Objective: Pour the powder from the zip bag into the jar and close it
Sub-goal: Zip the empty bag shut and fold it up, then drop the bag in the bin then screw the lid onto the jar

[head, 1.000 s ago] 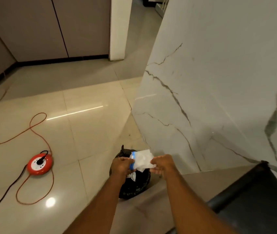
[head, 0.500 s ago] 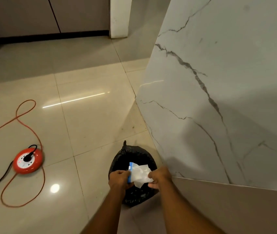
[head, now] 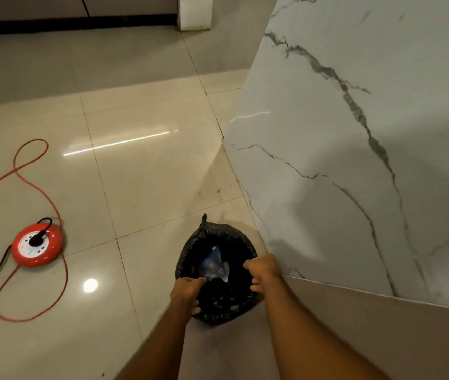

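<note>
The clear zip bag (head: 213, 266) with its blue strip lies crumpled inside the bin lined with a black bag (head: 190, 253) on the floor. My left hand (head: 187, 293) hovers over the bin's near rim with fingers loosely curled and holds nothing. At the right rim, close to the marble panel, my right hand (head: 263, 270) hangs with its fingers loosely curled too, and it holds nothing. No jar is in view.
A white marble panel (head: 355, 160) rises right beside the bin. A red round extension reel (head: 38, 246) with an orange cord (head: 30, 171) and a black plug lies on the glossy tile floor at left. Cabinets stand at the back.
Both hands held the zip bag above the bin earlier; they have let go and it now lies inside the bin. The view has tilted further down.
</note>
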`<state>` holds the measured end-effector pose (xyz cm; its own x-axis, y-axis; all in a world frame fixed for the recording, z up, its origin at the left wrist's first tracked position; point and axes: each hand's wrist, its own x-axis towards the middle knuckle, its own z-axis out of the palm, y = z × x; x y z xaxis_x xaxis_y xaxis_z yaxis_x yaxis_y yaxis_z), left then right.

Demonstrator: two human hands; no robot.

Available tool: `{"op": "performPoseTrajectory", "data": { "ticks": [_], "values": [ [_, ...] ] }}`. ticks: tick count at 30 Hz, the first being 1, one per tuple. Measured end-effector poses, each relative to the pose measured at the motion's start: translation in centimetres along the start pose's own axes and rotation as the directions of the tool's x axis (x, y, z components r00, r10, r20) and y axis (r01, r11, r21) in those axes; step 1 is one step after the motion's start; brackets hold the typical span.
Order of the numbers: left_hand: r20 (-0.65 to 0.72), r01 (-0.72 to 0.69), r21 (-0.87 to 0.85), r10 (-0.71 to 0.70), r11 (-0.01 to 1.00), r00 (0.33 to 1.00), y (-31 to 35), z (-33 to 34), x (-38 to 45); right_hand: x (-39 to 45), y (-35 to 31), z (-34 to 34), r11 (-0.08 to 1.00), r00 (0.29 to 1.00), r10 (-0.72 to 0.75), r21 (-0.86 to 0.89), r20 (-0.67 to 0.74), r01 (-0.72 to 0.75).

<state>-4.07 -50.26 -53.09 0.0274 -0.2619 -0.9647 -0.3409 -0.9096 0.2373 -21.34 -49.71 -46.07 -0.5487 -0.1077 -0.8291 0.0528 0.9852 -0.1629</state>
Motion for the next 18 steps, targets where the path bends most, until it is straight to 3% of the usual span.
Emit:
{"op": "performPoseTrajectory", "data": {
  "ticks": [5,11,18],
  "values": [
    [0.044,-0.171,0.057,0.169,0.984,0.985,2.8,-1.0,-4.7,-4.8,-1.9,-1.8,0.996,0.997,-0.072,0.055,0.034,0.070],
    [0.150,-0.436,0.199,0.413,0.877,0.898,7.3,-1.6,-15.3,-14.2,-2.6,-6.7,0.980,0.985,-0.166,0.116,0.038,0.161],
    [0.273,-0.599,0.095,0.558,0.795,0.784,9.6,-1.3,-31.7,-27.5,-0.3,-16.4,0.890,0.941,-0.324,0.306,-0.094,0.337]
  ]
}}
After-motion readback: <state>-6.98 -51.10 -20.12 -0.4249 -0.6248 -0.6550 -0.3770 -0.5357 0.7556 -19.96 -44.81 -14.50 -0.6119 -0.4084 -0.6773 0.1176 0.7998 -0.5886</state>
